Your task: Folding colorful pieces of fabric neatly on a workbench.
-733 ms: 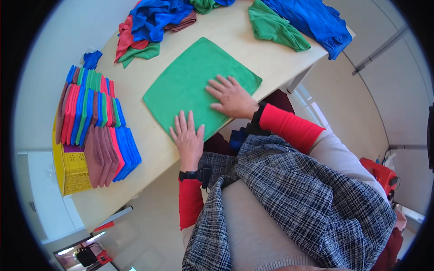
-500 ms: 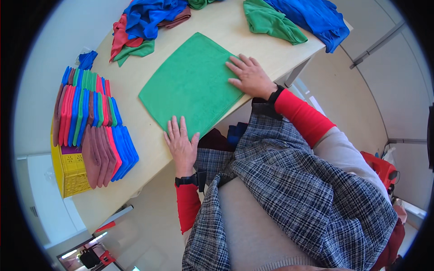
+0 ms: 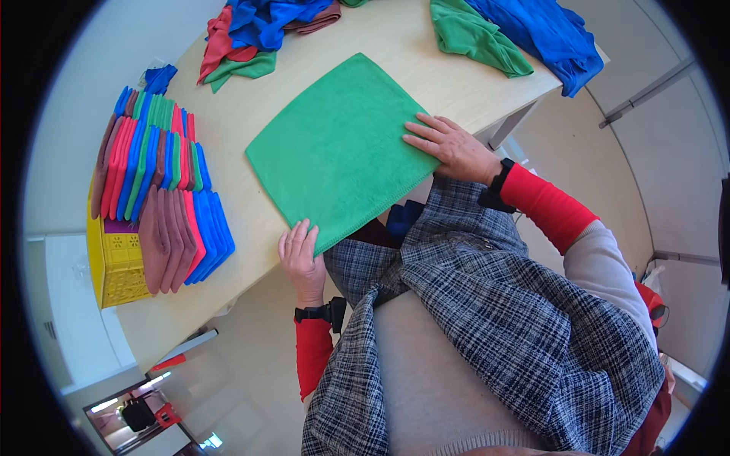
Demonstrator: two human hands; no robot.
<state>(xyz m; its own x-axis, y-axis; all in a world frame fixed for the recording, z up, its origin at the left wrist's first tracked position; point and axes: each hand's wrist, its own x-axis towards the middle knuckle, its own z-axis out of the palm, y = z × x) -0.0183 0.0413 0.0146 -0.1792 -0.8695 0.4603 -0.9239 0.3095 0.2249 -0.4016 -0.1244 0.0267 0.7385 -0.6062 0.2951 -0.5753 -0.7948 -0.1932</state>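
A green cloth [image 3: 342,152] lies flat on a pale desk [image 3: 224,121], its near edge at the desk's front. The left hand [image 3: 302,252] has its fingers over the near left corner, the right hand [image 3: 456,150] over the right corner; both thumbs are hidden. To the left, rows of folded cloths [image 3: 156,163] stand at a yellow basket [image 3: 125,270]. Crumpled cloths [image 3: 266,23] lie at the far side.
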